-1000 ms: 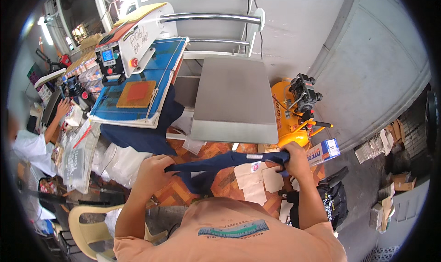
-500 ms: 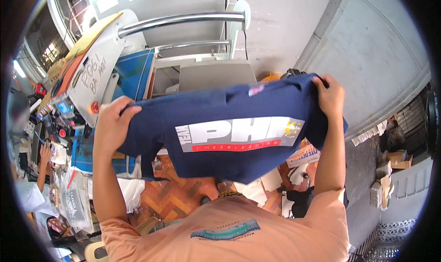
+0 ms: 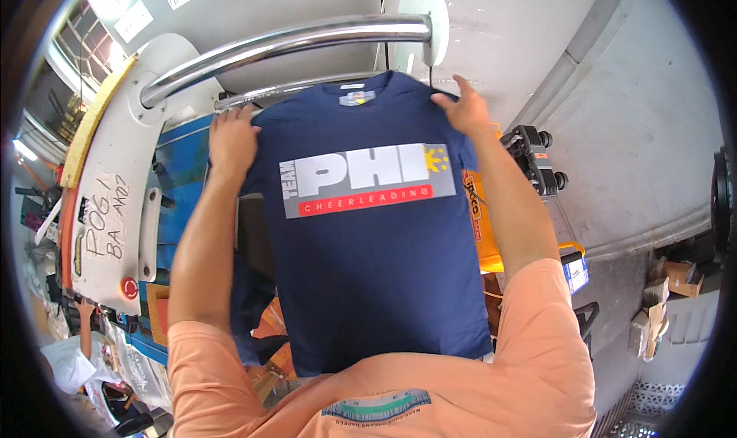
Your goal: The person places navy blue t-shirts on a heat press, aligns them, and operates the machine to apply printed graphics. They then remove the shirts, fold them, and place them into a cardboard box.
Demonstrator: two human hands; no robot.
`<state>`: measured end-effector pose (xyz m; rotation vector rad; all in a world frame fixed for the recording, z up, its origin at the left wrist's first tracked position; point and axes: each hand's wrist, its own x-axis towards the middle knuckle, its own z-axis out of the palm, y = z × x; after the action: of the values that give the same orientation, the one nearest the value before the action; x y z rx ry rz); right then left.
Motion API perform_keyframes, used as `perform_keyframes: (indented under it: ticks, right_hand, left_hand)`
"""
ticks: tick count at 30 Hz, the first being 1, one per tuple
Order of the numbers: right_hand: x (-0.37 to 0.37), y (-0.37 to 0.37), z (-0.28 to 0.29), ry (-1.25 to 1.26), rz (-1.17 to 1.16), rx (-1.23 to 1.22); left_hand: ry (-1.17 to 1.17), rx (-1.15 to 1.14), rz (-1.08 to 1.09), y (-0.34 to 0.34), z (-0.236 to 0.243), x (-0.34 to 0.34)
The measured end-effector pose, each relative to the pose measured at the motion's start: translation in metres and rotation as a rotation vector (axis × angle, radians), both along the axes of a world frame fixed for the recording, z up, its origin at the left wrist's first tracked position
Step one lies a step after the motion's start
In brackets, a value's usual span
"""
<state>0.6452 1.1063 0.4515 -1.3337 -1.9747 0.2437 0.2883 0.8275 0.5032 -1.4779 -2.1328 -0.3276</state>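
Note:
A navy blue T-shirt (image 3: 368, 269) with a grey, white and red printed panel on its chest lies spread flat over a press platen, collar at the far end. My left hand (image 3: 232, 138) presses on its left shoulder. Its right shoulder sits under my right hand (image 3: 463, 109), which grips the cloth there. The lower hem hangs toward my body. The platen itself is hidden under the shirt.
A chrome bar handle (image 3: 292, 42) and the white raised press head (image 3: 115, 208) stand beyond and left of the shirt. An orange compressor (image 3: 484, 231) and its black motor (image 3: 537, 161) sit at the right. Cardboard scraps (image 3: 660, 300) lie on the floor at far right.
I lifted the folded shirt from low in front of me, held it up unfolded, and now it lies spread on the platen with my hands at its shoulders.

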Motion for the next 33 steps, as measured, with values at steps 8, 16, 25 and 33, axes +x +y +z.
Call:
perform_keyframes:
  ticks: [8, 16, 25, 33]
  right_hand:
    - [-0.087, -0.181, -0.075, -0.324, 1.029, 0.158]
    - [-0.181, -0.264, -0.086, -0.483, 1.162, 0.394]
    - [-0.117, -0.086, -0.104, 0.628, 0.244, -0.514]
    - [0.230, 0.023, 0.004, 1.008, -0.795, -0.017]
  left_hand:
    - [-0.659, 0.167, -0.007, -0.117, -0.137, 0.150]
    - [-0.665, -0.032, 0.075, -0.217, -0.142, 0.195]
    - [-0.709, -0.006, 0.061, -0.234, -0.146, 0.202]
    - [-0.755, 0.324, -0.080, -0.178, -0.148, 0.143]
